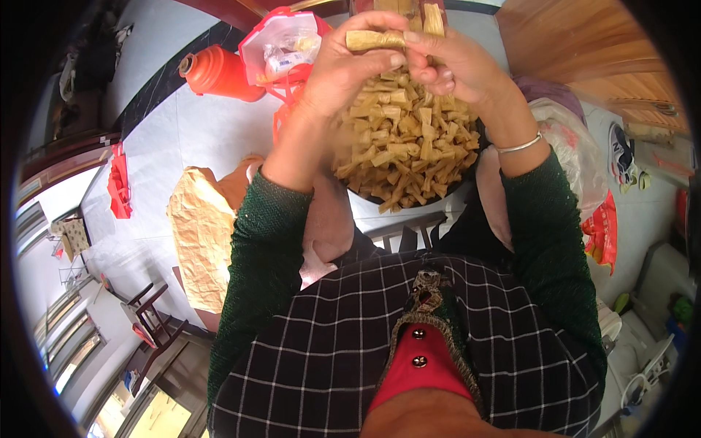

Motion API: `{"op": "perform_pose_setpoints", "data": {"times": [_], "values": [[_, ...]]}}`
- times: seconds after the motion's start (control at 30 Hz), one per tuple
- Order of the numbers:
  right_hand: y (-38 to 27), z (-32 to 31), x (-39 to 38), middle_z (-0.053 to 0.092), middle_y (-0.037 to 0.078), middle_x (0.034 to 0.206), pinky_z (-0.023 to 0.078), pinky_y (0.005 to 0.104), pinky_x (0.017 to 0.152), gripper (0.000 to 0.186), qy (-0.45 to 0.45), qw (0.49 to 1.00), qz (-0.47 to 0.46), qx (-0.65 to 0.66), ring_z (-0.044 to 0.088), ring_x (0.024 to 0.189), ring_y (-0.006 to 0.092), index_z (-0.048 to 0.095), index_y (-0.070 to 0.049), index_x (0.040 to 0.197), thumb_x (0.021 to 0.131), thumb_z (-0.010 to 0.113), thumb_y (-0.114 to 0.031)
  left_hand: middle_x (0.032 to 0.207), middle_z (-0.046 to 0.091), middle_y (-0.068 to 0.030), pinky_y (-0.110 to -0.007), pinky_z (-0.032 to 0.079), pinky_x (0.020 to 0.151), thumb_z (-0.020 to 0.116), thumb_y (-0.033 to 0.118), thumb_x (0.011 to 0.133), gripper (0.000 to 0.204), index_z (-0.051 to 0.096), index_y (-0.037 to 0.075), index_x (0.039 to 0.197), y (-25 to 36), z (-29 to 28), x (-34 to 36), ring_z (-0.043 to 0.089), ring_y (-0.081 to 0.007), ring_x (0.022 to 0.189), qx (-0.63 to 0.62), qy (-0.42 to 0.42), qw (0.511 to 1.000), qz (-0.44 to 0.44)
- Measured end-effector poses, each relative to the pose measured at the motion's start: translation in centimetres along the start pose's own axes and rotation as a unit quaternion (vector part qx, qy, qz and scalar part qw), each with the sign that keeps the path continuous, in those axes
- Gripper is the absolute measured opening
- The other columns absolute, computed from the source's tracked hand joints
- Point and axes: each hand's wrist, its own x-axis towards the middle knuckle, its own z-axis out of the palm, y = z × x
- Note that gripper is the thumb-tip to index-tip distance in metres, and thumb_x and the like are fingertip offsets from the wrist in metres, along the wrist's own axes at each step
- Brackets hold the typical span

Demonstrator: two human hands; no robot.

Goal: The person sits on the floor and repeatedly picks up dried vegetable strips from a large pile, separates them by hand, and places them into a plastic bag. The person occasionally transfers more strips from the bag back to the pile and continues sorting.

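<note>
The left hand (337, 69) grips a tan roll (371, 40) while the right hand (464, 64) pinches its end over a heap of similar pieces (409, 150).

- Far middle: pieces (409, 146) heaped in a pan (436, 202).
- Far left of the pan: carrier bag (257, 45), with a flask (221, 73) just left of it.
- Nearer, left: paper sack (198, 237).
- Right of the pan: plastic bag (577, 150); farther right, a shoe (621, 157) on the floor (139, 270).

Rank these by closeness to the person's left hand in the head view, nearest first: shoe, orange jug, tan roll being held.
1. Tan roll: in the left hand.
2. Orange jug: on the floor, to its left.
3. Shoe: far right, on the floor.
</note>
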Motion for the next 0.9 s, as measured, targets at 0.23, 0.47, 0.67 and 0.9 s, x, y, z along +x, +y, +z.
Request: {"op": "perform_pose_setpoints", "data": {"times": [0.23,0.47,0.67,0.9], "values": [[1.5,3.0,-1.0,0.047,-0.003,0.056,0.033,0.0235,0.043,0.031,-0.048,0.988,-0.061,0.132,0.041,0.047,0.0068,0.053,-0.007,0.067,0.093,0.06,-0.024,0.083,0.053,-0.0023,-0.027,0.043,0.07,0.073,-0.001,0.072,0.023,0.053,0.008,0.079,0.8,0.0,0.8,0.051,-0.0134,0.08,0.01,-0.172,0.972,0.162],[-2.6,2.8,-2.6,0.049,-0.003,0.059,0.033,0.0214,0.046,0.04,0.081,0.985,-0.033,-0.152,0.042,0.048,0.006,0.059,-0.007,0.072,0.096,0.054,-0.039,0.079,0.057,-0.004,-0.022,0.044,0.062,0.066,-0.007,0.076,0.017,0.057,0.006,0.082,1.6,1.5,0.1,0.055,-0.0118,0.074,-0.144,-0.137,0.98,-0.025],[-3.5,-0.9,-1.4,0.051,-0.003,0.067,0.039,0.019,0.049,0.03,0.224,0.966,-0.076,-0.108,0.046,0.056,0.0059,0.06,-0.006,0.082,0.097,0.056,-0.032,0.102,0.064,-0.0094,-0.028,0.051,0.074,0.071,0.009,0.082,0.011,0.071,0.002,0.089,-0.5,-1.2,1.0,0.064,-0.0142,0.09,0.342,-0.065,0.926,-0.143],[1.4,-0.5,0.6,0.055,0.0,0.07,0.042,0.0183,0.049,0.021,0.062,0.996,-0.061,-0.016,0.052,0.057,0.0079,0.058,-0.002,0.089,0.097,0.054,-0.021,0.083,0.064,-0.0058,-0.021,0.048,0.063,0.043,0.035,0.101,0.046,0.047,0.002,0.132,-1.7,1.5,0.2,0.06,-0.0109,0.07,0.286,-0.028,0.958,0.024]]}}
